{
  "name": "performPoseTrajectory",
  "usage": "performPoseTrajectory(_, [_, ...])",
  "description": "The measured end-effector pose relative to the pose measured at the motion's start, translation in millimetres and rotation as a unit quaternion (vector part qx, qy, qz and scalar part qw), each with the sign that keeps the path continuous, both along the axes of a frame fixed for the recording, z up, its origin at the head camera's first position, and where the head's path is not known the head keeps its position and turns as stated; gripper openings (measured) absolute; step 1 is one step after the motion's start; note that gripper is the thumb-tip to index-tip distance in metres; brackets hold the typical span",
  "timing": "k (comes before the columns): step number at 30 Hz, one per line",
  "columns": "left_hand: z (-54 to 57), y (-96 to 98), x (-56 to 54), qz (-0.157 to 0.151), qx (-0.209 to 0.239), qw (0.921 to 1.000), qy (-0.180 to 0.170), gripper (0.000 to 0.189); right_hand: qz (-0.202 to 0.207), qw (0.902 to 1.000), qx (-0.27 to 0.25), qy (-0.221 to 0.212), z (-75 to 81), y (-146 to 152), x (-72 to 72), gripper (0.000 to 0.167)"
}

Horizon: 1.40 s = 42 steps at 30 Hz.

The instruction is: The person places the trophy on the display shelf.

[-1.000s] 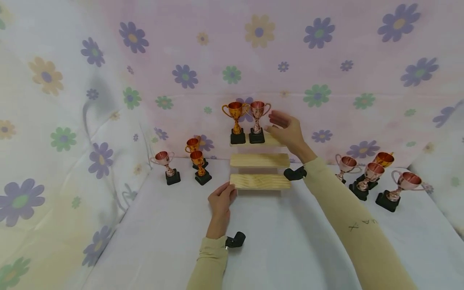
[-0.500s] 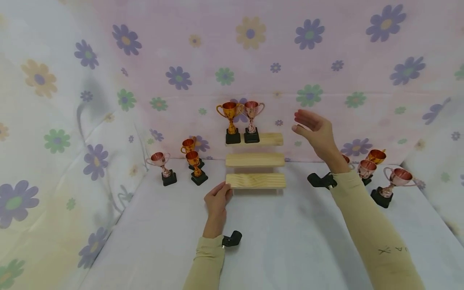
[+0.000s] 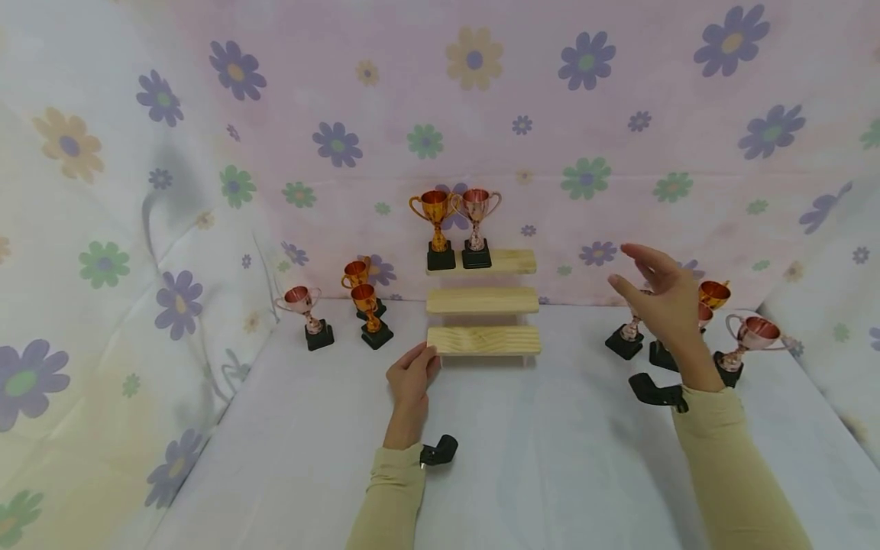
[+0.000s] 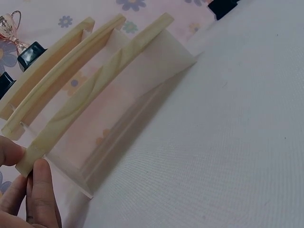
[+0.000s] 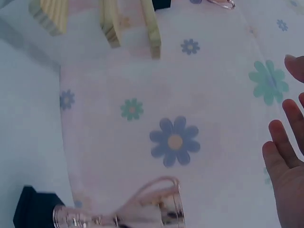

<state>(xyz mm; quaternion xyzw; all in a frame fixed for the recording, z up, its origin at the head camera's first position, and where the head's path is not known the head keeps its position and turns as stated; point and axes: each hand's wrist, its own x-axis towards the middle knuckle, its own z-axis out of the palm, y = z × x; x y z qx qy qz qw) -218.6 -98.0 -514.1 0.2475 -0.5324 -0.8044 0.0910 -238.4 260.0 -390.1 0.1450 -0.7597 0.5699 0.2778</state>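
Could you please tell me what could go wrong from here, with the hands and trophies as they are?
The right hand is near the leftmost trophy of the right group; it might knock that rose-gold cup into its close neighbours.

The left hand pinches the left end of the bottom wooden step; a pull there might shake the gold trophy and rose-gold trophy on the top step.

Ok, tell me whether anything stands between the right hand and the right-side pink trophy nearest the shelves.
Nothing visible does. In the right wrist view, only flowered backdrop shows between the right hand and that pink trophy; in the head view, the hand partly covers it.
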Motion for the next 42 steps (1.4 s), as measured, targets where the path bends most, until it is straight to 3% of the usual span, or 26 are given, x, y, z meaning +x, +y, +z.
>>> performPoseTrajectory(6, [-2.1, 0.9, -1.1, -0.003, 0.002, 1.0000, -0.005, 0.029, -0.099, 0.9912, -0.005, 0.088, -6.5, 42, 26.4, 0.037])
performPoseTrajectory(11, [-0.9, 0.7, -1.7, -0.001, 0.001, 1.0000, -0.005, 0.029, -0.211, 0.9666, -0.021, 0.143, -4.9, 71, 57.4, 0.034])
performPoseTrajectory(14, [-0.6, -0.2, -1.8, 0.000, 0.000, 1.0000, -0.007, 0.029, -0.289, 0.9498, -0.008, 0.120, -13.5, 93, 71.9, 0.038])
performPoseTrajectory(19, [-0.4, -0.6, -1.3, -0.002, -0.001, 1.0000, -0.005, 0.029, -0.369, 0.9289, 0.033, 0.010, -41.2, 131, 84.4, 0.051])
performPoseTrajectory(24, [-1.5, -0.2, -1.1, -0.001, 0.002, 1.0000, 0.001, 0.029, -0.379, 0.9195, 0.024, -0.102, -61.0, 147, 89.0, 0.059])
performPoseTrajectory(27, [-2.2, -0.2, -1.3, 0.000, 0.004, 1.0000, 0.001, 0.028, -0.367, 0.9201, 0.006, -0.136, -71.8, 151, 87.6, 0.063])
performPoseTrajectory(34, [-4.2, -0.4, -1.7, 0.000, 0.005, 1.0000, -0.001, 0.030, -0.319, 0.9320, -0.048, -0.165, -89.2, 152, 79.1, 0.061])
performPoseTrajectory(42, [-4.0, 0.2, -1.4, 0.001, 0.012, 0.9999, 0.004, 0.032, -0.304, 0.9359, -0.036, -0.173, -99.5, 147, 71.1, 0.055])
